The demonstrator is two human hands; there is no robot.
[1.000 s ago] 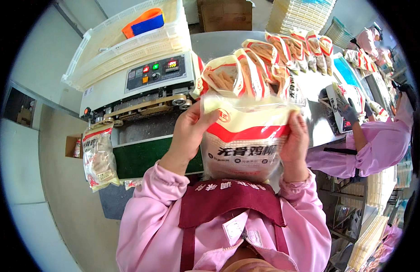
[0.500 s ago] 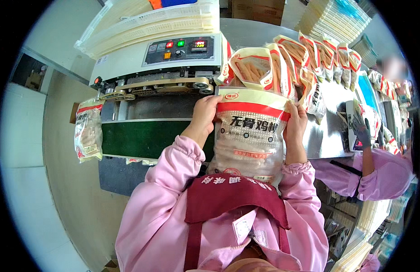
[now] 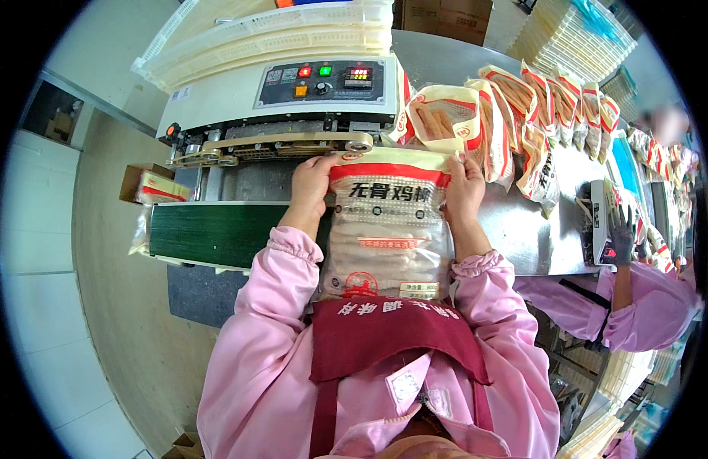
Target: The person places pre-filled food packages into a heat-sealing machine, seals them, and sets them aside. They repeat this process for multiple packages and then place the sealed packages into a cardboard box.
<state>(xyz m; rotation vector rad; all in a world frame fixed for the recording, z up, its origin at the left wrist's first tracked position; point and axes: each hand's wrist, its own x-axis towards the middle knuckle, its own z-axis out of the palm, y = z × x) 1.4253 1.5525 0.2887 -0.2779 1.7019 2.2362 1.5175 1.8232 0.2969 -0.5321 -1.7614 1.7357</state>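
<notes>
A filled plastic food bag (image 3: pixel 388 245), cream and red across its top with a see-through body, hangs upright before me. My left hand (image 3: pixel 312 187) pinches its upper left corner, and my right hand (image 3: pixel 464 190) grips the upper right one. Its top edge lies level with the belts at the right end of a band sealing machine (image 3: pixel 216 126). Below those belts runs a green conveyor (image 3: pixel 216 236), just left of my left hand. Another bag (image 3: pixel 161 189) tips over the conveyor's left end, partly hidden. Pale stick-shaped pieces show through the held bag.
Several open filled bags (image 3: pixel 499 130) stand in a row on the steel table (image 3: pixel 514 237) beyond my right hand. Pale plastic trays (image 3: pixel 331 42) are stacked on the sealer. A cardboard box (image 3: pixel 132 183) is by the conveyor's end. At right, a co-worker's gloved hand (image 3: pixel 621 237) shows.
Both hands have carried the bag left, bringing its top corner up to the sealer's belts. The bag at the conveyor's left end has tipped and dropped lower.
</notes>
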